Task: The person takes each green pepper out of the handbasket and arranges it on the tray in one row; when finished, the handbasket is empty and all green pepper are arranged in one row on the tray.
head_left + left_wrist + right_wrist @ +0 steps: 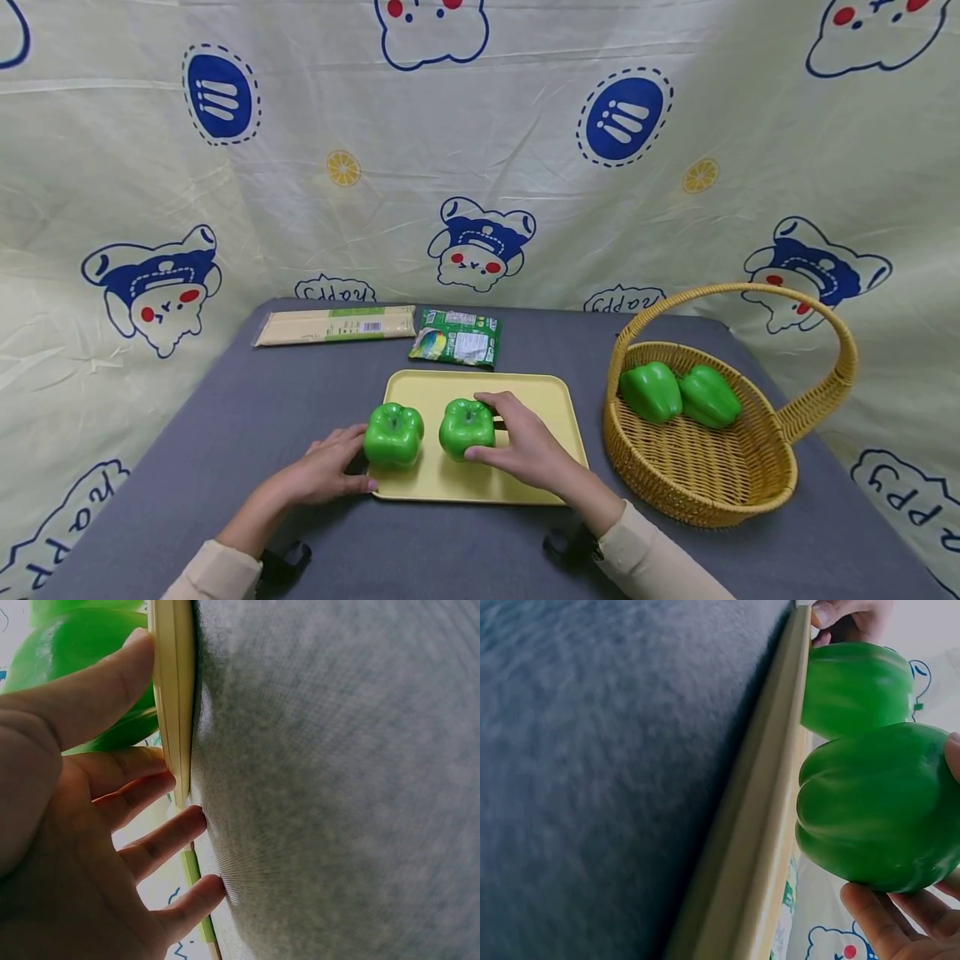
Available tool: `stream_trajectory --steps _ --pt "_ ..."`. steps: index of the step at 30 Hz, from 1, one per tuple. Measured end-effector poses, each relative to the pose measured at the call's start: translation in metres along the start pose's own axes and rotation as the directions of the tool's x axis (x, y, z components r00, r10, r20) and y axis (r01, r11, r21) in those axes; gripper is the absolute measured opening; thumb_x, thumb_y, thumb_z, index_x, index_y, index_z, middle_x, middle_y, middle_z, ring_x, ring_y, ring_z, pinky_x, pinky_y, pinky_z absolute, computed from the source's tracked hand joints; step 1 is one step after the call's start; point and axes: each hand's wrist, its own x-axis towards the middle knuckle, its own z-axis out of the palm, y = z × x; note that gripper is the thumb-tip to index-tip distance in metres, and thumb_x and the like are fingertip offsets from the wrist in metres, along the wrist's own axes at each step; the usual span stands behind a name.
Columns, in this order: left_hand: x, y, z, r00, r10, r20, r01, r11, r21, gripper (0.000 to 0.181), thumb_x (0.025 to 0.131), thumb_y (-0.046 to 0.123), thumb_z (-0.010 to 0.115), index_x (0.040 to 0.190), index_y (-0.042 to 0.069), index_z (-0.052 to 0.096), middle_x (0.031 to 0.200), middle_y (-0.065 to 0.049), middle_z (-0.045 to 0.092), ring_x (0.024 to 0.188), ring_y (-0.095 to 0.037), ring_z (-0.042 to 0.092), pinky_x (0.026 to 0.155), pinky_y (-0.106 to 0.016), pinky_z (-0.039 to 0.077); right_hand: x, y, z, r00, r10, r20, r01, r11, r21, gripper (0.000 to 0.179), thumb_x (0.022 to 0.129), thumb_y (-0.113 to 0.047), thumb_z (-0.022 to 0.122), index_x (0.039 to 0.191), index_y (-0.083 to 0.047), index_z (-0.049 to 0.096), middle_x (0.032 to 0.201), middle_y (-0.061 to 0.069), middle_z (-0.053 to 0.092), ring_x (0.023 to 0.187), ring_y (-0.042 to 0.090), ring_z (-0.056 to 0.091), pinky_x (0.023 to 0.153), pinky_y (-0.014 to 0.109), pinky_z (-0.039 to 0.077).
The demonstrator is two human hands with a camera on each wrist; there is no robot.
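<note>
My right hand (528,442) holds a green bell pepper (461,429) between thumb and fingers over the middle of a pale yellow tray (525,483). Whether this pepper touches the tray, I cannot tell. A second green bell pepper (393,435) stands upright on the tray's left side. Beside it is my left hand (322,468), its fingers spread and fairly straight. In the left wrist view, the left thumb (105,686) and nearest fingers lie against the tray's rim (172,697); the other fingertips reach the grey cloth. The right wrist view shows the held pepper (877,810) close up.
Right of the tray stands a wicker basket (626,467) with a tall handle and two green bell peppers (678,396) inside. Behind the tray lie a long beige packet (337,325) and a green packet (456,337). A printed cloth (300,225) hangs behind the grey table (225,433).
</note>
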Motion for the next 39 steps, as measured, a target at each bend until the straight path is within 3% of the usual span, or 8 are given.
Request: stream_trajectory --steps 14,28,39 --pt "0.000 0.001 -0.001 1.000 0.005 -0.003 -0.005 1.000 0.008 0.075 0.078 0.036 0.075 0.137 0.001 0.045 0.143 -0.017 0.043 0.130 -0.039 0.037 0.099 -0.067 0.025 0.005 -0.007 0.011 0.995 0.057 0.087 -0.058 0.998 0.009 0.071 0.079 -0.038 0.075 0.135 -0.007 0.044 0.123 0.006 0.055 0.108 0.016 0.059 0.090 0.033 0.051" --pt "-0.002 0.000 -0.001 0.998 0.058 -0.035 -0.057 0.998 0.032 0.074 0.078 0.036 0.075 0.136 0.001 0.046 0.141 -0.017 0.045 0.128 -0.039 0.040 0.096 -0.067 0.028 0.008 -0.007 0.018 0.997 0.022 0.077 -0.020 1.000 -0.024 0.071 0.078 -0.038 0.076 0.134 -0.008 0.045 0.122 0.006 0.056 0.107 0.016 0.060 0.089 0.032 0.051" --pt "-0.002 0.000 0.000 0.998 0.055 -0.037 -0.053 0.998 0.036 0.074 0.078 0.035 0.075 0.136 0.000 0.046 0.141 -0.017 0.045 0.128 -0.039 0.040 0.097 -0.068 0.028 0.008 -0.008 0.018 0.996 0.022 0.087 -0.017 0.998 -0.054 0.073 0.077 -0.040 0.076 0.135 -0.009 0.044 0.120 0.005 0.056 0.105 0.015 0.060 0.088 0.031 0.051"
